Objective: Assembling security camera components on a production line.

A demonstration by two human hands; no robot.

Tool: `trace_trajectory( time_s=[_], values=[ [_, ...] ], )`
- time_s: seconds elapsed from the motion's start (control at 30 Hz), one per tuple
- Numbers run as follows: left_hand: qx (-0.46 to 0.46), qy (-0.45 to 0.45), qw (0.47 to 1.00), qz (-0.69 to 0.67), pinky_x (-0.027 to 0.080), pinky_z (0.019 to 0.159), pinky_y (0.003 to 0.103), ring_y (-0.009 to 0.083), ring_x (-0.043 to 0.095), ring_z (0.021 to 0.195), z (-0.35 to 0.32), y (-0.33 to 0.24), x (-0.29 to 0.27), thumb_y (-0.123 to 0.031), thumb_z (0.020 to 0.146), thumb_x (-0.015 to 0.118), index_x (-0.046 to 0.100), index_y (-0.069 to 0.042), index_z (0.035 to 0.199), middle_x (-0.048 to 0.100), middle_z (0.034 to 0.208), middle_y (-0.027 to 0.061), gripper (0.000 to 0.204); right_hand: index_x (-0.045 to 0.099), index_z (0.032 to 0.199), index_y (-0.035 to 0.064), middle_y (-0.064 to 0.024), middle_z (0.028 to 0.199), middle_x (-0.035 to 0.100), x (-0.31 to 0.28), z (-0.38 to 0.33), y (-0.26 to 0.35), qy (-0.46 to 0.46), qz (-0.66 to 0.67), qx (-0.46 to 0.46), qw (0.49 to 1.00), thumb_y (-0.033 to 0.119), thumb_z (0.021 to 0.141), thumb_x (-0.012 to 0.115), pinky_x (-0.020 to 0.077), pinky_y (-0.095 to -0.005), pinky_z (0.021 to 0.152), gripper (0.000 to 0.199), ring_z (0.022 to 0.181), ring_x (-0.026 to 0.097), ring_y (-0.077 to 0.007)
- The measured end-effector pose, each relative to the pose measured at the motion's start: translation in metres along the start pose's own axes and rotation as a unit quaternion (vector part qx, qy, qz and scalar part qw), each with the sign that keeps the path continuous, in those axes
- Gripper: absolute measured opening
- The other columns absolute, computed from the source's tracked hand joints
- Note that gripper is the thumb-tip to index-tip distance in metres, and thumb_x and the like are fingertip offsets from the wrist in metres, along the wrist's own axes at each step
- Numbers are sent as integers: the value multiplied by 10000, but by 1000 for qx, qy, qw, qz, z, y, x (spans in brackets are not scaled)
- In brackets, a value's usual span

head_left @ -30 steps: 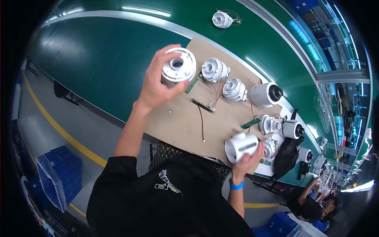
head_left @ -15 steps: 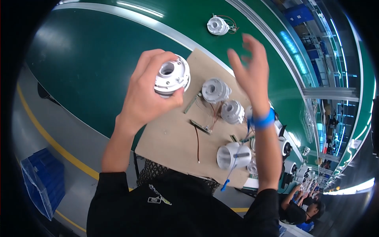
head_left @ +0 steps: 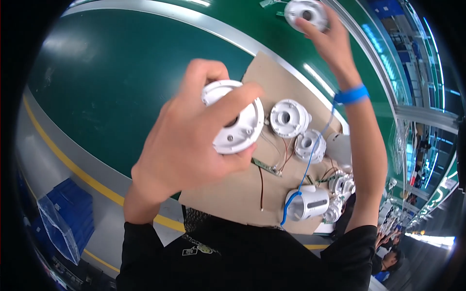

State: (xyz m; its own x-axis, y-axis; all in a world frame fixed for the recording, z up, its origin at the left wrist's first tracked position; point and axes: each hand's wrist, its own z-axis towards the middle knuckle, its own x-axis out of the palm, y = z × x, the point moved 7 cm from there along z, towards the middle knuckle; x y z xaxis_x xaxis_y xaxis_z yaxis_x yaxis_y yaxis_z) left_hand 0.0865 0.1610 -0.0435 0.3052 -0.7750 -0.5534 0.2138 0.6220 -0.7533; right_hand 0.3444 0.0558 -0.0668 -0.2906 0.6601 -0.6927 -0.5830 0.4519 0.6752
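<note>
My left hand (head_left: 174, 140) is closed round the rim of a white round plastic housing (head_left: 250, 121), holding it above the cardboard. Its round face with a central hole is turned up, partly covered by my fingers. Far out at the top right, my right hand (head_left: 335, 46) grips a second white round housing (head_left: 297, 12) by its side. Small green boards on wires (head_left: 268, 3) trail from that one. Two similar white housings, a larger one (head_left: 277, 118) and a smaller one (head_left: 310, 154), rest on the cardboard between my arms, with thin wires about them.
Brown cardboard (head_left: 218, 203) covers part of the green bench (head_left: 111, 72). On it lie a narrow circuit board (head_left: 267, 167), a white slotted cylinder (head_left: 315, 194) and several more white parts. A blue wrist strap (head_left: 352, 94) trails its cord over them. Blue bins (head_left: 70, 208) stand on the floor at left.
My right hand has reached up and away and taken hold of the far housing. The housing in my left hand has come closer and been turned, showing a different face.
</note>
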Motion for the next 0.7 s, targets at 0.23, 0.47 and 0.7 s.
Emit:
trace_trajectory(
  time_s=[0.23, 0.47, 0.7],
  values=[
    [17, 39, 998, 35, 465, 815, 338, 271, 547, 976, -5, -6, 9, -92, 558, 755, 549, -73, 1153, 491, 1124, 124, 631, 543, 1155, 94, -190, 1227, 496, -51, -221, 114, 156, -93, -137, 974, 183, 644, 767, 474, -395, 824, 565, 1046, 544, -339],
    [49, 14, 998, 43, 487, 787, 326, 264, 575, 911, -21, -17, 11, -122, 588, 749, 543, -84, 1178, 551, 1069, 118, 627, 519, 1143, 146, -95, 1228, 485, -13, -297, 98, 233, -199, -188, 933, 141, 588, 734, 482, -362, 705, 595, 952, 559, -268],
    [58, 15, 995, 84, 499, 757, 344, 279, 591, 882, -61, -50, 26, -152, 582, 743, 567, -129, 1157, 555, 1048, 123, 602, 494, 1205, 114, -105, 1288, 460, -25, -288, 121, 230, -261, -186, 919, 379, 631, 725, 485, -341, 708, 674, 891, 580, -254]
  ],
)
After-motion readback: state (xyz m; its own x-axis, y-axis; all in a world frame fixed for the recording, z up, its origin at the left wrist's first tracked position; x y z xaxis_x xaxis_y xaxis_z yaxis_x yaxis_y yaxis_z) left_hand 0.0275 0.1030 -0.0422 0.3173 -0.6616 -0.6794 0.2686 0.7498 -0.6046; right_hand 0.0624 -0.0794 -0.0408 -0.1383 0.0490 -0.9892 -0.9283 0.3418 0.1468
